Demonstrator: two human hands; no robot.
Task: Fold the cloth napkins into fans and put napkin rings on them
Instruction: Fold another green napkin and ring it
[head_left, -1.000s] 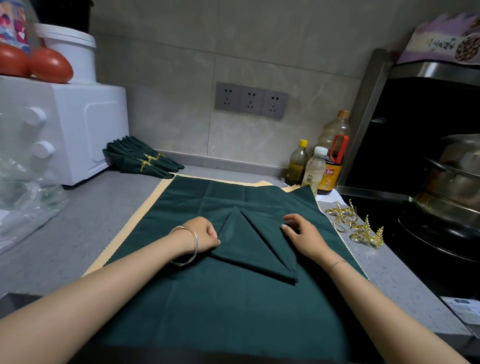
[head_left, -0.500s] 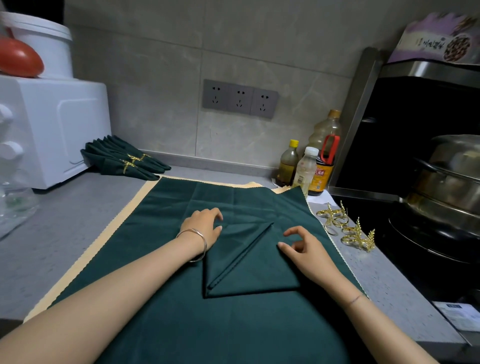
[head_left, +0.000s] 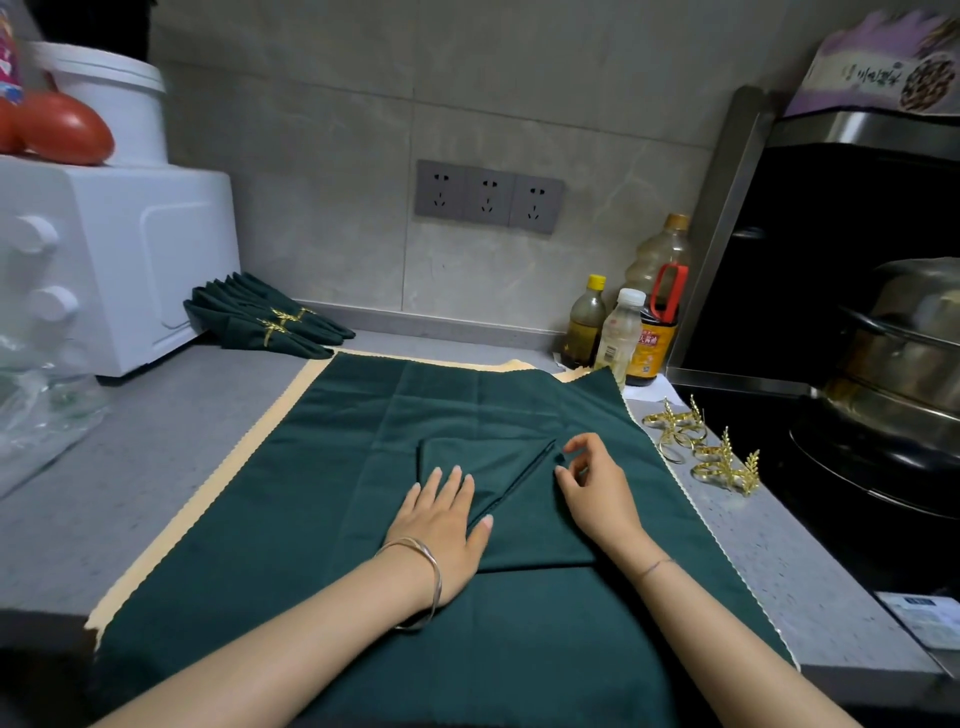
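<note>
Left hand lies flat with fingers straight, pinning down the dark green folded cloth napkin, while the right hand pinches its far right corner between thumb and forefinger, likely to start the next fold. The napkin sits on a larger dark green cloth spread over the grey speckled worktop. Gold leaf-shaped metal napkin rings wait within reach on the right, and finished ringed green napkins are parked back-left by a white boxy appliance.

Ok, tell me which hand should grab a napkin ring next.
Right. The right hand is at the right edge of the folded napkin, nearest the napkin rings on the counter. The left hand lies flat on the napkin, farther from them, likely pinning it.
</note>
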